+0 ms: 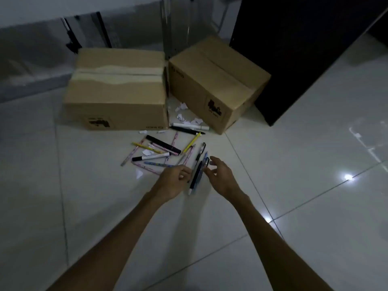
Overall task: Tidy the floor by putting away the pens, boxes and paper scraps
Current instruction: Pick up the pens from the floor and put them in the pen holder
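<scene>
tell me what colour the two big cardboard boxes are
Both big cardboard boxes are plain brown, seen clearest in the head view.

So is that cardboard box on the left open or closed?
Closed. The left cardboard box has its top flaps folded down flat, meeting along a middle seam under a torn strip of pale tape. What is inside cannot be seen.

My left hand (175,180) holds a bundle of pens (197,175), black, grey and blue with a white tip. On the glossy white floor tiles (294,206) lie loose pens (159,150): yellow, black, white with black caps, blue patterned and pink patterned. The paper scraps (186,114) are white. The 2 cardboard boxes (117,89) are plain brown with black printed marks and pale tape. A black panel (294,49) stands behind.
</scene>
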